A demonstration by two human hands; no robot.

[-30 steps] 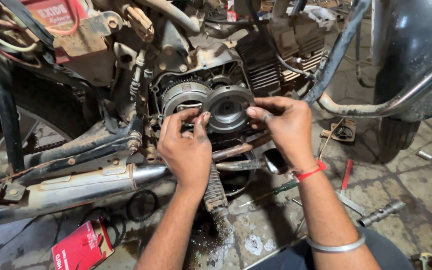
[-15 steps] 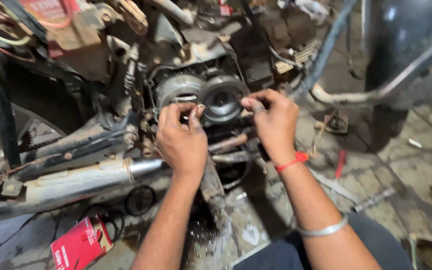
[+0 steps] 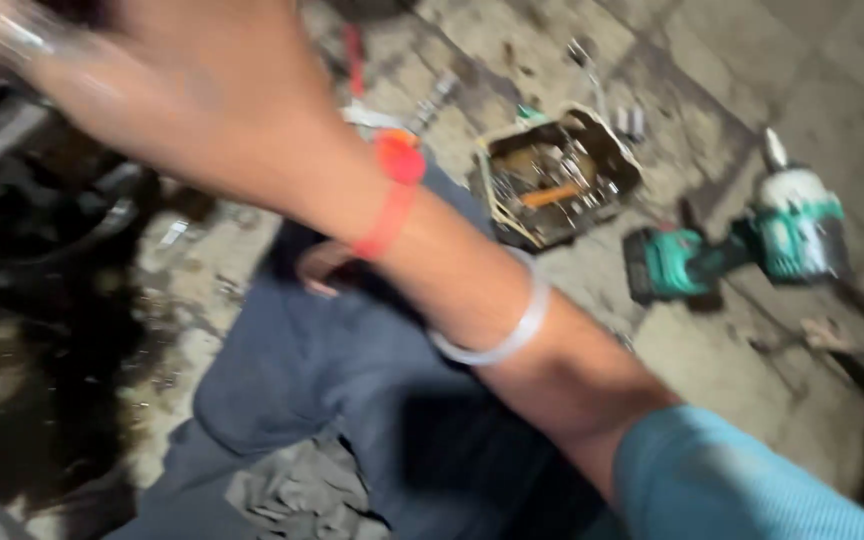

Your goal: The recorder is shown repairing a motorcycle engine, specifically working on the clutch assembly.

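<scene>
Blurred by motion, the right hand (image 3: 202, 80) is seen stretched across the top left of the view, its forearm running diagonally from the lower right, where a light blue sleeve (image 3: 742, 480) begins, up to the upper left. A red thread band (image 3: 392, 195) is worn at the wrist and a silver bangle (image 3: 497, 330) farther down the forearm. Whether the fingers are spread, curled or closed on anything cannot be told, since they are smeared and cut off by the frame edge. The left hand is not seen.

Nearest to the forearm, on the tiled floor (image 3: 752, 60), a battered open tray (image 3: 557, 175) is placed; small metal parts and an orange-handled tool are held in it, the handle lying roughly left to right. Just beside the tray, to its right, a green cordless impact wrench (image 3: 742, 250) is laid on its side, its long axis running left to right, the battery end towards the tray. Blue trousers (image 3: 352, 380) are seen beneath the arm.
</scene>
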